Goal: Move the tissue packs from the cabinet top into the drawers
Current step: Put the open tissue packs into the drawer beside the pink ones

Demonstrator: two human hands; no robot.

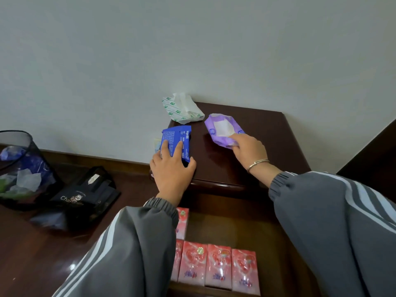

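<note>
Head view: left hand (172, 171) is gripping a blue tissue pack (176, 137), right hand (246, 150) clutching a purple tissue pack (220, 127), atop the cabinet (270, 142).

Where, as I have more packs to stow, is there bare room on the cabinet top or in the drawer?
Cabinet top: bare right of the purple pack, out to its edge. Drawer: bare behind the front row of pink packs. Crowded: the top's left half.

Left hand (172, 169) grips blue pack (177, 136), right hand (246, 149) purple pack (212, 132).
</note>
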